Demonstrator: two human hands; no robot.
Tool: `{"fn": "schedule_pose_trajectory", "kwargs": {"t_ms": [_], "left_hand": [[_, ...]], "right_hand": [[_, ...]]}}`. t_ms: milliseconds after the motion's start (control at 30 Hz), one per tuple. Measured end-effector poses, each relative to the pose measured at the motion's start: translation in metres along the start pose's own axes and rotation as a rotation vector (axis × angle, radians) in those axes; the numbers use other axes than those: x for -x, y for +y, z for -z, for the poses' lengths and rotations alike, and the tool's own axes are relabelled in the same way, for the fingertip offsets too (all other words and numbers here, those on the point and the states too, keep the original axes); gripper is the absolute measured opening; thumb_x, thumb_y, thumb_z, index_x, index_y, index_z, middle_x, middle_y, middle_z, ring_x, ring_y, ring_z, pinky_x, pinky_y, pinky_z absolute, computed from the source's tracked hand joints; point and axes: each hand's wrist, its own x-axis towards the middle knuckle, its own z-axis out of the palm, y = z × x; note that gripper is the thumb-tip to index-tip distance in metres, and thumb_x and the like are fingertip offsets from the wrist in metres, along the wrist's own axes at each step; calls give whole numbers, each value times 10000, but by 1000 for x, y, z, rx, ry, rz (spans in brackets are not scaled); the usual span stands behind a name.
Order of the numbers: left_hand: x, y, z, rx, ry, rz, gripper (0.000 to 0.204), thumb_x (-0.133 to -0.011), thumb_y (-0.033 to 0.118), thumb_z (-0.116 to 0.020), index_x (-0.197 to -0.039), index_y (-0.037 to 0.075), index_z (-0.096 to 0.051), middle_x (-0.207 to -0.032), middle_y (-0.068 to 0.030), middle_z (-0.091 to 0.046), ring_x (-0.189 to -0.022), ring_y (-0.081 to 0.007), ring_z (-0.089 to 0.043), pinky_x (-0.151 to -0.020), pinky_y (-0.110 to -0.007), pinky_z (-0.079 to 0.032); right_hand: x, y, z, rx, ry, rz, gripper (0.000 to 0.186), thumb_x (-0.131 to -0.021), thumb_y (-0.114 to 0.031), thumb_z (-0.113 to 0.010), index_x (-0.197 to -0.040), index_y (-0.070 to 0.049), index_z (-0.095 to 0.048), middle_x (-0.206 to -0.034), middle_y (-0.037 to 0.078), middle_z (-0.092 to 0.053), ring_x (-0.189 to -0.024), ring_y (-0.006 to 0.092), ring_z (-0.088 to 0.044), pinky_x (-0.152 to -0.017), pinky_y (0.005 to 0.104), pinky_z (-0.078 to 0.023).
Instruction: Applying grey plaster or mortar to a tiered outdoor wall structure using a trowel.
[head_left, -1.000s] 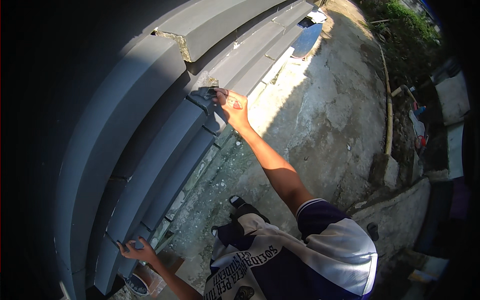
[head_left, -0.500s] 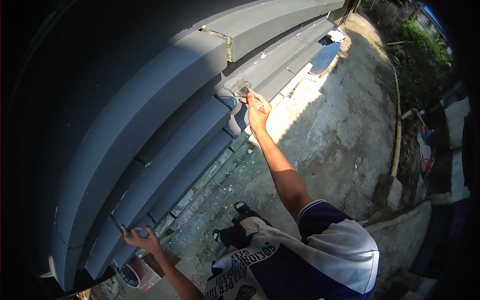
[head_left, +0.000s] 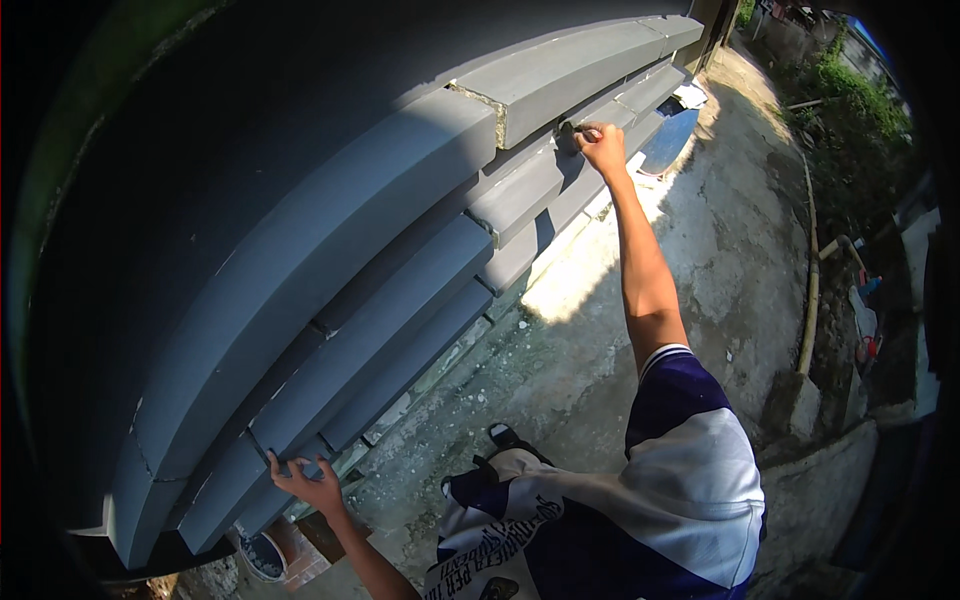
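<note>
The person's right hand [head_left: 604,152] holds a small dark piece [head_left: 567,138] at the far stretch of grey ledges [head_left: 372,332], while the left hand [head_left: 314,488], fingers spread, touches their near left end, close to a bucket [head_left: 262,556].

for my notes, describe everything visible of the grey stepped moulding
The grey stepped moulding is matte, in long stacked ledges, perhaps painted cement. Seams split it into sections; an upper section's exposed end is rough and pale. It runs along the concrete path, partly sunlit. The left hand appears to touch its near end; the right hand holds a small dark piece at it.
</note>
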Motion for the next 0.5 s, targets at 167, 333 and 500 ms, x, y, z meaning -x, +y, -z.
{"fn": "schedule_pose_trajectory", "kwargs": {"t_ms": [167, 333, 500], "left_hand": [[0, -1, 3, -59, 6, -35, 212, -736, 109, -682, -839, 51, -505, -1479, -224, -381, -1255, -396, -401, -1021, -494, -338], [-5, 10, 0, -57, 60, -25, 194, -731, 78, -667, -799, 40, -489, -1452, -243, -401, -1266, -417, -405, -1010, -507, -328], [-5, 9, -3, -54, 61, 22, 194, -729, 68, -668, -778, 42, -482, -1454, -240, -402, -1235, -410, -418, -983, -504, -341]], "right_hand": [[21, -59, -14, 275, -448, 356, 121, -642, -3, -695, -729, 24, -614, -722, 245, -613, -763, 447, -629, -666, 461, -518], [66, -106, 8, -203, -577, 537, 162, -740, -65, -770, -888, -18, -724, -768, 184, -670, -697, 348, -652, -601, 393, -506], [72, -108, 36, -507, -627, 251, 188, -799, -124, -786, -950, -21, -744, -845, 169, -722, -719, 238, -697, -667, 332, -535]]}}
